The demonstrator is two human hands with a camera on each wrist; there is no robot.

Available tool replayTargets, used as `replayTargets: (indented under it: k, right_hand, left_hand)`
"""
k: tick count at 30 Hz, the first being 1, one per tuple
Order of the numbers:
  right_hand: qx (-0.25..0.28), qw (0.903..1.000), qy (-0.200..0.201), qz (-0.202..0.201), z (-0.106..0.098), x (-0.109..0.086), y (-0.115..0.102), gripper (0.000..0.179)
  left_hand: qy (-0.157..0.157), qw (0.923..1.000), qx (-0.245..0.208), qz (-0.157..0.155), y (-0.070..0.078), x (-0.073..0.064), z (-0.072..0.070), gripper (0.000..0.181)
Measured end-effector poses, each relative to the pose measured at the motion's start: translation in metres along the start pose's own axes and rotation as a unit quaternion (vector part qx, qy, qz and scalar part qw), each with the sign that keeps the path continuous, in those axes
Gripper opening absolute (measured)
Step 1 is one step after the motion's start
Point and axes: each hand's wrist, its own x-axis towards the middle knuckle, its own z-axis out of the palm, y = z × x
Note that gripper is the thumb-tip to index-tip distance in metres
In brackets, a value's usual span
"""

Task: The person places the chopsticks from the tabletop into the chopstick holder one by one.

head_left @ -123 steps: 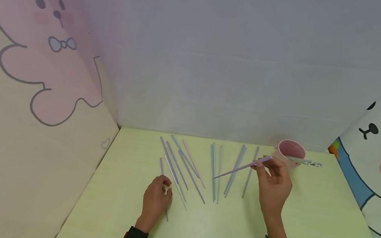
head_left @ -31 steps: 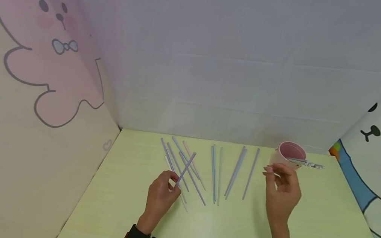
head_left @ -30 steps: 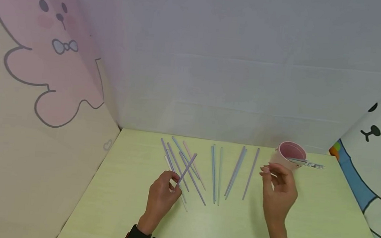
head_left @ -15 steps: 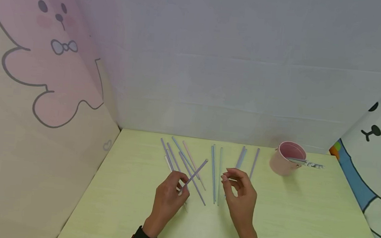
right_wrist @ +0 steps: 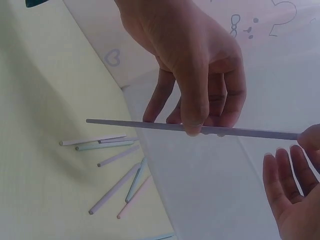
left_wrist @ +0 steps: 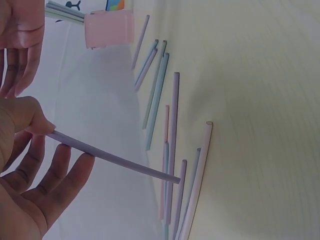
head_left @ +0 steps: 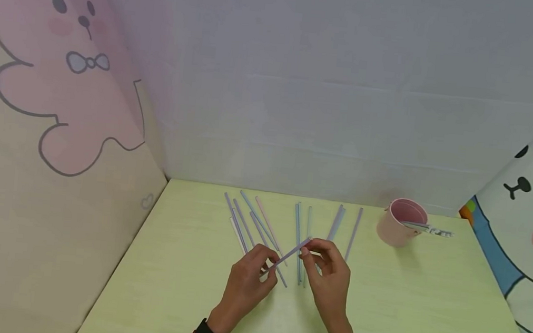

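My left hand (head_left: 248,281) pinches a thin purple straw (head_left: 291,253) between thumb and fingers, above the table. The straw slants up to the right, and the thumb and index finger of my right hand (head_left: 330,278) pinch its upper end. In the right wrist view, the left hand (right_wrist: 192,75) grips the straw (right_wrist: 260,133) along its middle, with one end sticking out past the fingers. The left wrist view shows the straw's (left_wrist: 120,159) free end overlapping loose straws on the table.
Several purple, blue, pink and white straws (head_left: 244,223) lie loosely on the pale yellow table (head_left: 166,284). Others lie in a group (head_left: 336,223) further right. A pink bucket (head_left: 394,231) at the back right holds pale straws (head_left: 432,229) leaning over its rim.
Earlier my right hand held a purple straw near the bucket, then was without it. It has moved left to the straw that my left hand picked up and carried rightward.
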Motion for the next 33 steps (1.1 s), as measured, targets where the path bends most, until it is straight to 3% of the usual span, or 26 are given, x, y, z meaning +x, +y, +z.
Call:
replayTargets:
  k: [7,12,22,28,33]
  right_hand:
    - [0.035,0.9993,-0.011,-0.009,0.003,-0.001,-0.001,0.031]
    - [0.049,0.9987,0.004,-0.015,0.001,0.002,-0.003,0.031]
    - [0.071,0.9941,0.067,-0.049,-0.032,0.02,-0.003,0.029]
    - [0.095,0.9868,0.102,-0.082,-0.058,0.035,-0.008,0.029]
    - [0.084,0.9811,0.141,-0.103,-0.079,0.049,-0.019,0.03]
  left_hand:
    - [-0.003,1.0,0.003,0.006,0.002,0.001,0.002,0.026]
    - [-0.005,1.0,-0.006,0.003,-0.002,-0.001,0.004,0.026]
    - [0.009,0.9993,0.022,-0.03,-0.028,-0.018,0.01,0.028]
    - [0.017,0.9955,0.03,-0.088,-0.045,-0.022,0.009,0.024]
    - [0.02,0.9888,0.049,-0.139,-0.059,-0.024,0.01,0.024]
